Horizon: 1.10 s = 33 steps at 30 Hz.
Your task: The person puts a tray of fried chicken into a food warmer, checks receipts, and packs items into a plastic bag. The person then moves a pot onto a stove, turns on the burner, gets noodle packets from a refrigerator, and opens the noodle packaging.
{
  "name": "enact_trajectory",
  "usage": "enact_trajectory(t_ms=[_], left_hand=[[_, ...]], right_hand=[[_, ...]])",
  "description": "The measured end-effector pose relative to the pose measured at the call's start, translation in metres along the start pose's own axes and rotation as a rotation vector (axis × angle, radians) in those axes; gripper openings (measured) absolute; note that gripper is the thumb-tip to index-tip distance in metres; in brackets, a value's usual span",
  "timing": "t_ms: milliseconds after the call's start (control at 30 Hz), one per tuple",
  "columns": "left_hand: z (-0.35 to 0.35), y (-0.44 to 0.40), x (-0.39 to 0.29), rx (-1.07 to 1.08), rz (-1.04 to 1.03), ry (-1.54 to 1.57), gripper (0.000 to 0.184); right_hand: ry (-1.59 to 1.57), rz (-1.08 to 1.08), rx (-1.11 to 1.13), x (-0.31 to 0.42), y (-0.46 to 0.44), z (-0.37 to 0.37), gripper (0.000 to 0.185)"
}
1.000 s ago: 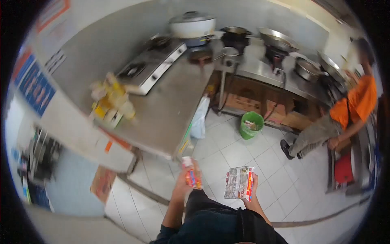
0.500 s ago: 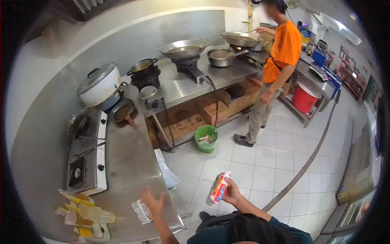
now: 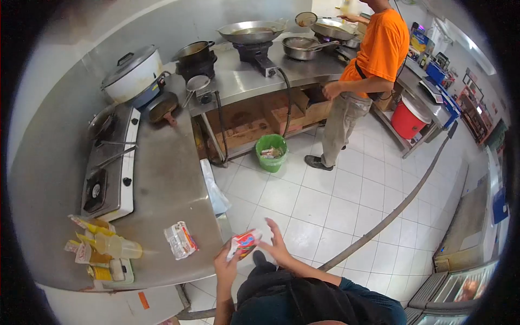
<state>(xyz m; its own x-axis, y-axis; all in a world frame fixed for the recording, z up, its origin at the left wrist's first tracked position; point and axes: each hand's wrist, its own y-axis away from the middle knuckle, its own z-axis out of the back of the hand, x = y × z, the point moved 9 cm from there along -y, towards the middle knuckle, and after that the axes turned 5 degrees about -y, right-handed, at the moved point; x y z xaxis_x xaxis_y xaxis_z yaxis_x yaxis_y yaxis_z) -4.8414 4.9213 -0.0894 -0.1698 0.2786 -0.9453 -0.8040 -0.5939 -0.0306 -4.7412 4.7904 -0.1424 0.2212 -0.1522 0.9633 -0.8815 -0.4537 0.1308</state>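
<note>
A small white, red and yellow printed packet (image 3: 245, 244) is held in front of my body, past the metal table's edge. My left hand (image 3: 223, 266) is closed on its left end. At the other end, my right hand (image 3: 277, 250) has its fingers spread apart, the thumb close to the wrapper; whether it touches is unclear. A second, similar packet (image 3: 181, 240) lies on the steel table (image 3: 162, 200), left of my left hand. The printing on both is too blurred to read.
A two-burner gas stove (image 3: 111, 162) and a cluster of yellow pouches with a plastic jug (image 3: 122, 246) stand on the table. A green bin (image 3: 271, 154) is on the floor. A person in an orange shirt (image 3: 379, 49) works at the far wok (image 3: 333, 30).
My left hand has left the table area and taken hold of the packet that my right hand held. My right hand has loosened. The person in orange has lifted a strainer from the wok.
</note>
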Motion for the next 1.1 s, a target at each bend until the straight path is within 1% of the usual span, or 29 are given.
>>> enact_trajectory(t_ms=[67,100,200,233,300,333,433,500,533,567,600,633,700,733,767,900,1000,1033,1100], left_hand=[[0.024,0.014,0.004,-0.016,-0.029,-0.133,0.03],[0.034,0.02,0.004,-0.023,-0.049,-0.199,0.029],[0.057,0.032,0.004,0.025,-0.041,-0.356,0.027],[0.068,0.031,0.004,0.003,-0.074,-0.307,0.026],[0.091,0.03,0.008,-0.035,-0.135,-0.208,0.024],[0.103,0.03,0.018,-0.051,-0.131,-0.176,0.023],[0.144,0.031,0.048,-0.094,-0.085,-0.108,0.02],[0.171,0.031,0.058,-0.125,-0.026,-0.095,0.02],[0.179,0.028,0.071,-0.053,0.014,0.127,0.021],[0.182,0.028,0.09,0.021,0.063,0.353,0.022],[0.185,0.029,0.109,0.096,0.12,0.582,0.023],[0.187,0.029,0.127,0.183,0.187,0.717,0.026],[0.198,0.03,0.134,0.259,0.186,0.629,0.023],[0.202,0.03,0.137,0.294,0.183,0.585,0.022],[0.205,0.028,0.142,0.315,0.179,0.645,0.016],[0.218,0.021,0.146,0.302,0.142,0.587,0.014],[0.219,0.013,0.164,0.282,0.06,0.493,0.014],[0.219,0.011,0.167,0.289,0.043,0.48,0.014],[0.229,0.008,0.16,0.215,0.004,0.415,0.014]], right_hand=[[0.299,0.454,0.276,0.05,0.016,-0.042,0.058],[0.267,0.435,0.344,0.059,0.022,-0.062,0.046],[0.121,0.32,0.67,0.032,0.037,-0.12,0.037],[0.095,0.384,0.612,0.029,0.035,-0.127,0.025],[0.04,0.414,0.608,0.018,0.036,-0.152,0.019],[0.011,0.43,0.606,0.014,0.037,-0.165,0.016],[-0.032,0.344,0.514,-0.011,0.039,-0.206,0.009],[-0.06,0.308,0.466,-0.033,0.034,-0.235,0.009],[-0.07,0.289,0.443,-0.042,0.032,-0.248,0.01],[-0.076,0.207,0.383,-0.053,0.032,-0.256,0.013],[-0.04,0.203,0.386,-0.059,0.033,-0.266,0.013],[-0.001,0.2,0.389,-0.067,0.031,-0.274,0.014],[0.091,0.213,0.398,-0.074,0.033,-0.286,0.014],[0.08,0.191,0.405,-0.079,0.035,-0.292,0.014],[0.068,0.171,0.412,-0.085,0.036,-0.297,0.015],[-0.021,0.148,0.41,-0.112,0.032,-0.303,0.017],[-0.104,0.125,0.362,-0.123,0.03,-0.3,0.019],[-0.141,0.076,0.379,-0.124,0.031,-0.302,0.02],[-0.238,0.011,0.328,-0.128,0.031,-0.298,0.02]])
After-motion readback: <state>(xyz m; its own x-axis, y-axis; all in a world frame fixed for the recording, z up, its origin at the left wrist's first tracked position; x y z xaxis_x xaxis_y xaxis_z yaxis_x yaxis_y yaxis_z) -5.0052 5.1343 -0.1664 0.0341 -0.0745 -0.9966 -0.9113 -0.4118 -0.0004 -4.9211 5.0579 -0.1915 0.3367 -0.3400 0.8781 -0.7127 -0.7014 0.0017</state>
